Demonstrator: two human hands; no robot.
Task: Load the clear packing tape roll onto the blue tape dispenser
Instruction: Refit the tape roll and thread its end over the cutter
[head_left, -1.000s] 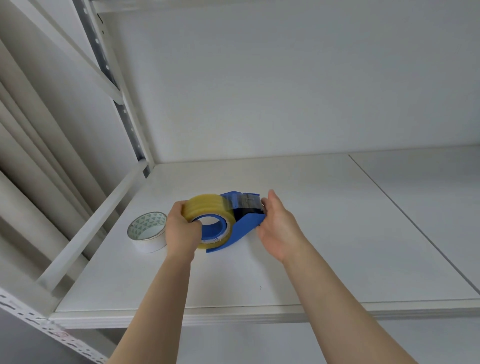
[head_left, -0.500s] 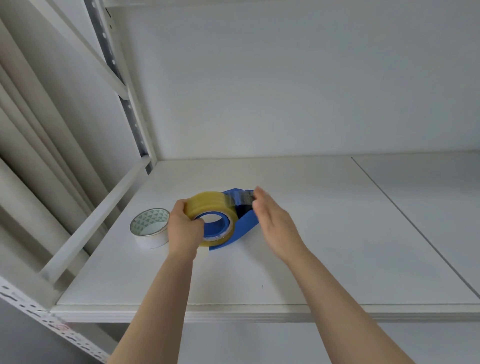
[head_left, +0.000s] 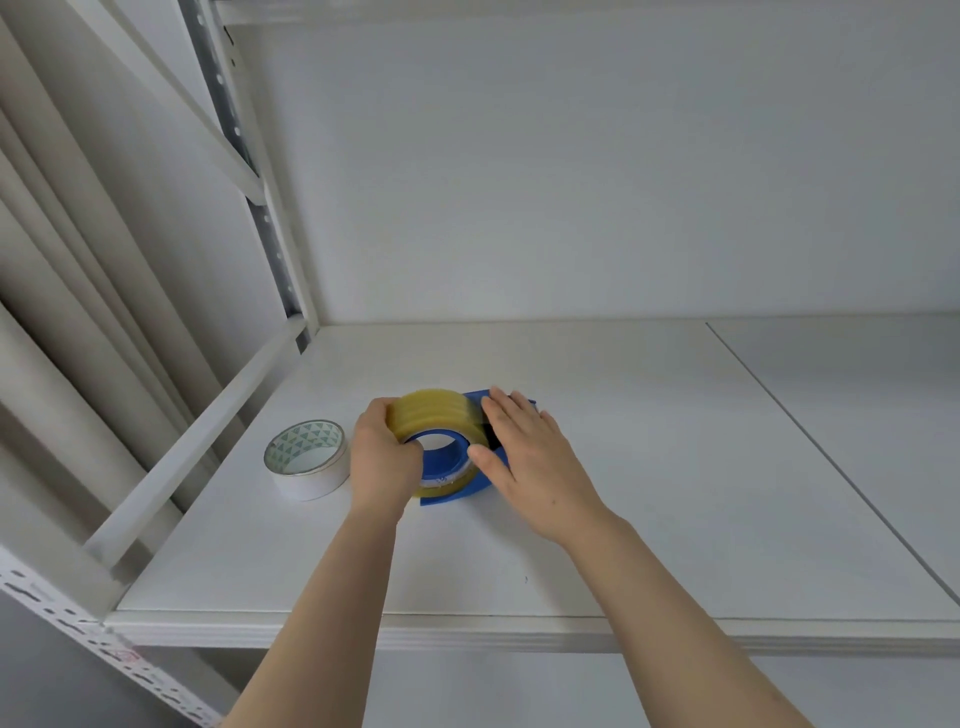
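A: Where's the yellowish clear packing tape roll (head_left: 434, 415)?

B: Seated around the blue plastic tape dispenser (head_left: 451, 496)'s hub, on the white shelf (head_left: 649, 467). Left hand (head_left: 383, 457) fingers clasp it; right hand (head_left: 524, 457) rests flat, fingers spread.

A: Next?

B: Probably threading the tape's end.

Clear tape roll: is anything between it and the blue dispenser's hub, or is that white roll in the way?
Nothing visible blocks it. The clear tape roll already sits around the blue dispenser hub, with the left hand and right hand on it. The white tape roll lies apart, left of the left hand.
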